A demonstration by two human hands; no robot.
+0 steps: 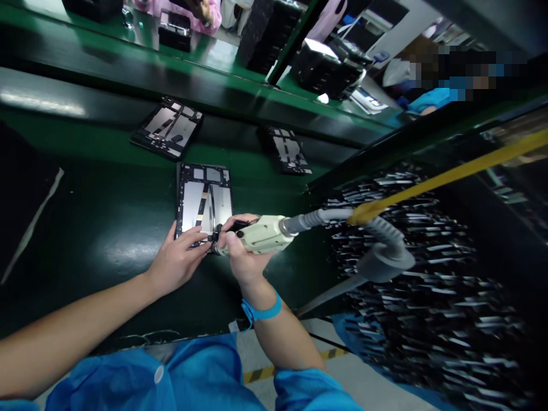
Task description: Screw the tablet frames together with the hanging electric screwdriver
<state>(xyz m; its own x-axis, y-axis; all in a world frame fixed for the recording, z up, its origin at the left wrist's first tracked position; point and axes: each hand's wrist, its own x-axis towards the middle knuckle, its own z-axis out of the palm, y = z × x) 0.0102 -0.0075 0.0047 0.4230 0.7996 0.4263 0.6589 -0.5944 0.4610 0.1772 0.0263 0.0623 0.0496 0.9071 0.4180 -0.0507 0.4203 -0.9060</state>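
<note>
Evidently, work on the flat black-framed device (pixel 191 197) is partway along: its inner side lies exposed, with silver panels and small parts seated in the frame, and the handheld tool (pixel 265 234) is at its lower edge. No cover is on that face, so it looks unfinished, though how much remains at the edge cannot be judged. The device lies face-up on the green tabletop (pixel 107 228). The left hand (pixel 173 268) is unclenched, its fingers resting across the lower part, while the right hand (pixel 246 265) grasps the pale tool. The tool's tip seems to meet the frame, but fingers and blur hide the contact. The device looks rectangular, with 2 dark strips running lengthwise over the silver and smaller panels along its far end. Beyond it lie 2 similar units, 1 farther left (pixel 171 128) and 1 farther right (pixel 289 151), also uncovered.
</note>
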